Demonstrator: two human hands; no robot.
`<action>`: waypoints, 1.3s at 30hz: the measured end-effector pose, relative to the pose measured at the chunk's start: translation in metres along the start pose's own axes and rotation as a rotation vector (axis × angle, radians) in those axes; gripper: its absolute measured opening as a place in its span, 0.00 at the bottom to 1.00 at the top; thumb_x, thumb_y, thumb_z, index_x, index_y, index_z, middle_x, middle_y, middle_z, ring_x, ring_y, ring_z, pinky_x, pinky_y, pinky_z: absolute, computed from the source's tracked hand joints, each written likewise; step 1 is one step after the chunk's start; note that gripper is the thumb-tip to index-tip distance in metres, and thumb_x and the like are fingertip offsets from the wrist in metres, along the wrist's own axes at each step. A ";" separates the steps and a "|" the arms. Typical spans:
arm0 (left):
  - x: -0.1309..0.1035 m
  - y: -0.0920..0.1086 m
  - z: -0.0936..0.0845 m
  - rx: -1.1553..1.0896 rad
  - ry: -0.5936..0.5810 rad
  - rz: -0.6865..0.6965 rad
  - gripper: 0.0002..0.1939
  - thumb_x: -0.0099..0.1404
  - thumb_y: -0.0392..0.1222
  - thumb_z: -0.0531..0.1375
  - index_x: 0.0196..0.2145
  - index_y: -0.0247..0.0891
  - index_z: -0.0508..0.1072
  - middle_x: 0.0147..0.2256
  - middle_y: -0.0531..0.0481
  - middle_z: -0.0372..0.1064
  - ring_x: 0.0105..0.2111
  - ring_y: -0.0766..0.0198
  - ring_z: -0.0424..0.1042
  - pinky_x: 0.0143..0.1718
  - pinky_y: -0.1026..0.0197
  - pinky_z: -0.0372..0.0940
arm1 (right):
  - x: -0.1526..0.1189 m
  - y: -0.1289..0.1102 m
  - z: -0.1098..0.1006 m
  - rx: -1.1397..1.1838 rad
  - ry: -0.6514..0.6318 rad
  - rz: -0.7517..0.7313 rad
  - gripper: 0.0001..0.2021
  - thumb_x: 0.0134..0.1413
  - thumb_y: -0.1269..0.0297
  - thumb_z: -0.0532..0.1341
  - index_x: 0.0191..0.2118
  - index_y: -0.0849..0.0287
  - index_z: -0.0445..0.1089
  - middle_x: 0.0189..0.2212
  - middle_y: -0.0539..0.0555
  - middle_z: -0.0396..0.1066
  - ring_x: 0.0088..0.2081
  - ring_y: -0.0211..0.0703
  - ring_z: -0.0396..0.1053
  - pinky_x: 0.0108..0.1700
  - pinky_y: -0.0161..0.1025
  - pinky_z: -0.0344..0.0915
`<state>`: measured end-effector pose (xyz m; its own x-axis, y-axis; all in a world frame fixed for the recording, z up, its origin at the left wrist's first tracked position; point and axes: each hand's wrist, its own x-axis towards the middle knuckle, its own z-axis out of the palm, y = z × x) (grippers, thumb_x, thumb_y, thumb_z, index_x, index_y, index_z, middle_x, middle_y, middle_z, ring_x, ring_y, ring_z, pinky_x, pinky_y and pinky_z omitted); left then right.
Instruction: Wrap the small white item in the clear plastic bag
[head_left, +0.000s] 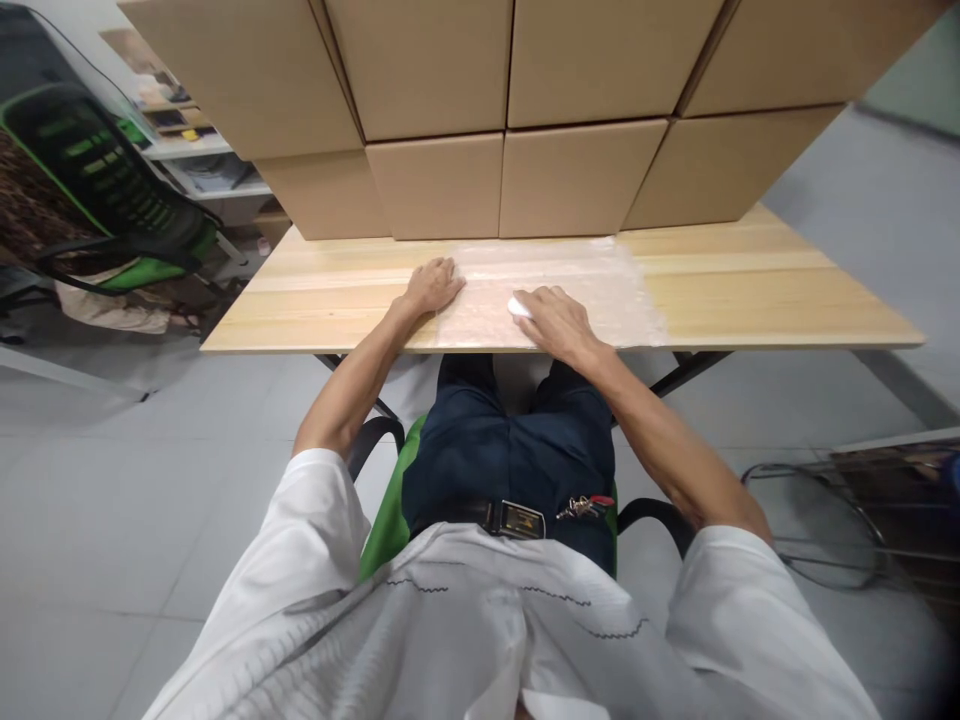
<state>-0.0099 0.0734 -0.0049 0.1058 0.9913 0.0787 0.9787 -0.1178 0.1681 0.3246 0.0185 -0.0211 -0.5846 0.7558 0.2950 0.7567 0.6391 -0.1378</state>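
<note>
A sheet of clear plastic that looks like bubble wrap (607,300) lies flat on the wooden table (757,290), close to its front edge. My left hand (435,285) rests at the sheet's left border, palm down, with its fingers stretched out and nothing visible in them. Over the middle of the sheet, my right hand (559,322) is closed round a small white rounded object (517,307). Only the left end of that object shows past the fingers, so its kind is unclear.
Brown cardboard boxes (435,190) are stacked in two rows along the table's back. A black and green office chair (90,170) and a white shelf (199,150) stand to the left. A dark wire rack (862,530) is at the lower right.
</note>
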 end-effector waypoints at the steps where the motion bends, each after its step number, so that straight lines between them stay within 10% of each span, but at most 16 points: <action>1: -0.008 -0.007 -0.003 -0.013 -0.009 0.036 0.29 0.90 0.50 0.54 0.74 0.31 0.81 0.75 0.22 0.81 0.77 0.32 0.80 0.85 0.33 0.71 | 0.001 0.003 0.003 0.007 0.001 -0.008 0.30 0.90 0.57 0.59 0.85 0.61 0.77 0.69 0.73 0.86 0.71 0.75 0.77 0.75 0.64 0.76; 8: -0.070 -0.041 -0.018 -0.230 -0.112 0.259 0.39 0.87 0.54 0.54 0.86 0.38 0.78 0.90 0.37 0.69 0.92 0.38 0.64 0.97 0.31 0.55 | 0.009 0.041 0.012 0.126 -0.001 -0.111 0.33 0.88 0.55 0.58 0.86 0.62 0.78 0.75 0.72 0.85 0.75 0.73 0.78 0.80 0.67 0.73; 19: -0.109 -0.001 -0.015 -0.200 -0.260 0.393 0.55 0.87 0.83 0.54 0.93 0.44 0.69 0.96 0.35 0.54 0.97 0.31 0.50 0.98 0.26 0.43 | -0.001 0.091 -0.006 0.206 -0.022 -0.070 0.36 0.79 0.54 0.61 0.83 0.60 0.81 0.79 0.70 0.83 0.77 0.77 0.79 0.83 0.77 0.72; 31: -0.112 0.049 0.028 -0.164 0.053 0.517 0.40 0.90 0.76 0.60 0.77 0.43 0.85 0.77 0.25 0.78 0.78 0.26 0.76 0.85 0.21 0.67 | 0.002 -0.010 0.000 0.102 0.033 0.111 0.31 0.87 0.57 0.61 0.84 0.59 0.78 0.72 0.73 0.86 0.73 0.79 0.79 0.74 0.68 0.78; 39: -0.099 0.062 0.018 -0.270 0.042 0.509 0.28 0.90 0.62 0.62 0.70 0.44 0.89 0.69 0.32 0.82 0.69 0.36 0.81 0.76 0.33 0.76 | -0.012 -0.018 0.010 0.073 0.121 0.124 0.31 0.93 0.47 0.55 0.80 0.60 0.81 0.68 0.74 0.86 0.69 0.77 0.76 0.71 0.64 0.78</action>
<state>0.0437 -0.0310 -0.0204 0.5388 0.8034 0.2534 0.7262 -0.5954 0.3437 0.3148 -0.0009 -0.0319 -0.4456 0.8093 0.3826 0.7947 0.5544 -0.2471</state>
